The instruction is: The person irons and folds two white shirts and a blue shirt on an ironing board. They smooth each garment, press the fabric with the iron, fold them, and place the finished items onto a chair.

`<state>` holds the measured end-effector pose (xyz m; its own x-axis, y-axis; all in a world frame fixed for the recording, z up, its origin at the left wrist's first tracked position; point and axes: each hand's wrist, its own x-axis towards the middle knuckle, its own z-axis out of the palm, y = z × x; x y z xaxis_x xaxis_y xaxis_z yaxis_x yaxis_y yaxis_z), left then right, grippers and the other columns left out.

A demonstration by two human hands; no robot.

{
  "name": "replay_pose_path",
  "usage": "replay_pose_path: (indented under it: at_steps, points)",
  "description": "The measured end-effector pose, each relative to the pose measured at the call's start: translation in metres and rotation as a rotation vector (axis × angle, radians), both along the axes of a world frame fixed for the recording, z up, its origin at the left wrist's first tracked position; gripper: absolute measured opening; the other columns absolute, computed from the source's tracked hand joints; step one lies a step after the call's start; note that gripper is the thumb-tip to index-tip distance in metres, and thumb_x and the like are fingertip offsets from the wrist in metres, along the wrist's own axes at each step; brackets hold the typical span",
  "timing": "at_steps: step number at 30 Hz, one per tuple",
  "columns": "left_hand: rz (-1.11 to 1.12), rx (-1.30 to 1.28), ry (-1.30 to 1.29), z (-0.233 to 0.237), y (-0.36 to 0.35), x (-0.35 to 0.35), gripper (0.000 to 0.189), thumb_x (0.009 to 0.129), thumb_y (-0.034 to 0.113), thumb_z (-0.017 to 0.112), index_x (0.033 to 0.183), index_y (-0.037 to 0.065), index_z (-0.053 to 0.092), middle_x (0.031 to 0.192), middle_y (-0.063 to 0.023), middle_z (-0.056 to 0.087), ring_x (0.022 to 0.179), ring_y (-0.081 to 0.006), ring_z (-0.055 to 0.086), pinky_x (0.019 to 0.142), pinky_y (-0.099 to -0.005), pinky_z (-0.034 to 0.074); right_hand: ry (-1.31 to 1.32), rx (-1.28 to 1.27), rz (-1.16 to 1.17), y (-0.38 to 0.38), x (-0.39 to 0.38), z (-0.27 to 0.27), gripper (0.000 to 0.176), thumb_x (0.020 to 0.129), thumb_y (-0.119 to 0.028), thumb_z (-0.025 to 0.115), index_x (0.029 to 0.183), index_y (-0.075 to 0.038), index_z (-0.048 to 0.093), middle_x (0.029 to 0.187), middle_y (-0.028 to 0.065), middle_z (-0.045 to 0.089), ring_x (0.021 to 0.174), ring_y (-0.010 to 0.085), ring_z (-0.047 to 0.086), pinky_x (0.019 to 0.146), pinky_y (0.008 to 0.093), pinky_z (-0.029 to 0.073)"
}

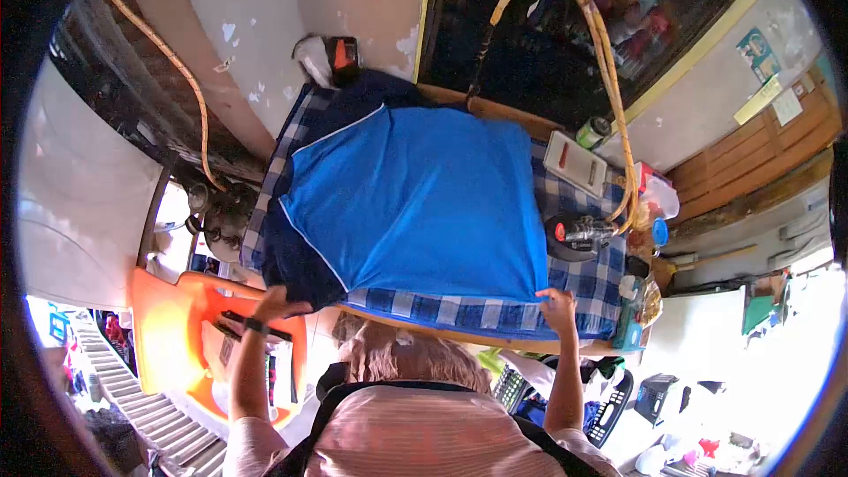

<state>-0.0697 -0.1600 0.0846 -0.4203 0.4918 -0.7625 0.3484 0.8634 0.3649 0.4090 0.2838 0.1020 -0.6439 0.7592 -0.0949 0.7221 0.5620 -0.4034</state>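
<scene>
A bright blue garment (pixel 424 203) with white piping lies spread flat on a table covered with a blue-and-white checked cloth (pixel 583 287). My left hand (pixel 278 305), with a dark band on its wrist, grips the garment's dark blue near-left edge where it hangs over the table's side. At the near-right corner, my right hand (pixel 558 305) pinches the hem against the checked cloth. Both arms reach out from my pink striped shirt at the bottom of the view.
A black iron (pixel 579 234) on a yellow hose (pixel 609 97) stands right of the garment. Behind it lie a white box (pixel 574 163) and a green can (pixel 594 132). Small items crowd the table's right edge. An orange plastic chair (pixel 172 327) stands near left.
</scene>
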Motion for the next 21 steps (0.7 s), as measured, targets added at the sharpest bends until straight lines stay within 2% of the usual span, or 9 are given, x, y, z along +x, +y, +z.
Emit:
replay_pose_path:
  at_steps: [1,4,8,9,12,16,18,20,21]
  points:
    - [-0.022,0.702,0.184,-0.023,-0.013,0.027,0.063,0.068,0.051,0.077,0.099,-0.003,0.067,0.104,-0.0232,0.065,0.099,-0.0303,0.063,0.085,-0.0437,0.048,0.17,-0.138,-0.073,-0.002,0.004,-0.024,0.012,0.077,-0.011,0.065,0.086,-0.015,0.071,0.088,0.0043,0.07,0.089,0.023,0.065,0.087,0.0401,0.043]
    - [-0.161,0.211,0.389,-0.066,-0.041,0.023,0.061,0.07,0.043,0.077,0.107,-0.004,0.064,0.111,-0.0249,0.062,0.103,-0.0342,0.06,0.092,-0.047,0.044,0.386,-0.158,-0.202,-0.004,0.012,-0.045,0.006,0.079,-0.017,0.069,0.084,-0.014,0.07,0.086,0.0043,0.07,0.088,0.0251,0.062,0.086,0.0417,0.041]
    - [-0.485,0.69,0.822,0.016,-0.025,0.017,0.047,0.081,0.033,0.066,0.113,-0.001,0.062,0.121,-0.0261,0.055,0.101,-0.0424,0.058,0.089,-0.0503,0.045,0.149,0.261,-0.154,-0.017,0.008,-0.05,0.01,0.081,-0.02,0.068,0.091,-0.02,0.068,0.088,0.0007,0.067,0.086,0.0258,0.054,0.087,0.0437,0.034]
    - [-0.045,0.262,0.399,0.017,-0.043,0.018,0.046,0.087,0.039,0.061,0.111,0.0,0.063,0.118,-0.0283,0.057,0.102,-0.0429,0.059,0.086,-0.0487,0.048,0.151,0.254,-0.145,-0.016,0.007,-0.052,0.01,0.081,-0.02,0.068,0.091,-0.02,0.068,0.088,0.0007,0.067,0.086,0.0258,0.054,0.087,0.0437,0.034]
    - [0.108,0.055,0.114,0.073,-0.04,0.016,0.06,0.09,0.054,0.051,0.113,0.0,0.062,0.105,-0.0285,0.063,0.098,-0.0416,0.062,0.086,-0.0469,0.049,0.163,0.223,-0.117,-0.018,0.002,-0.053,0.012,0.081,-0.018,0.067,0.093,-0.022,0.067,0.087,0.0006,0.066,0.09,0.0266,0.054,0.088,0.0429,0.034]
    - [0.186,-0.593,-0.203,-0.019,-0.124,0.014,0.072,0.089,0.066,0.039,0.102,0.001,0.067,0.089,-0.0257,0.067,0.09,-0.0352,0.067,0.076,-0.0435,0.051,0.094,0.194,-0.208,-0.017,0.0,-0.054,0.011,0.08,-0.02,0.065,0.091,-0.023,0.067,0.09,-0.0002,0.067,0.093,0.0253,0.055,0.089,0.0451,0.033]
    - [-0.383,-0.222,0.35,-0.093,-0.152,-0.019,0.059,0.092,0.054,0.043,0.101,0.0,0.064,0.092,-0.022,0.067,0.092,-0.0333,0.065,0.074,-0.0439,0.05,0.14,0.182,-0.197,-0.017,-0.003,-0.053,0.013,0.079,-0.019,0.065,0.091,-0.023,0.066,0.089,-0.0012,0.066,0.093,0.026,0.055,0.088,0.0451,0.033]
    - [-0.384,0.372,0.891,-0.086,-0.088,-0.047,0.036,0.093,0.035,0.049,0.096,0.001,0.06,0.09,-0.0185,0.064,0.086,-0.0359,0.062,0.07,-0.0462,0.048,0.111,0.137,-0.178,-0.015,-0.004,-0.049,0.015,0.077,-0.017,0.064,0.091,-0.023,0.065,0.089,-0.0019,0.066,0.092,0.0259,0.054,0.089,0.045,0.033]
    - [0.015,0.544,0.904,-0.05,-0.035,-0.044,0.02,0.093,0.021,0.052,0.093,0.002,0.057,0.09,-0.0178,0.061,0.083,-0.0378,0.058,0.073,-0.0477,0.046,0.092,0.143,-0.182,-0.012,-0.004,-0.054,0.016,0.076,-0.015,0.063,0.091,-0.022,0.064,0.089,-0.0021,0.065,0.09,0.0259,0.054,0.089,0.0452,0.033]
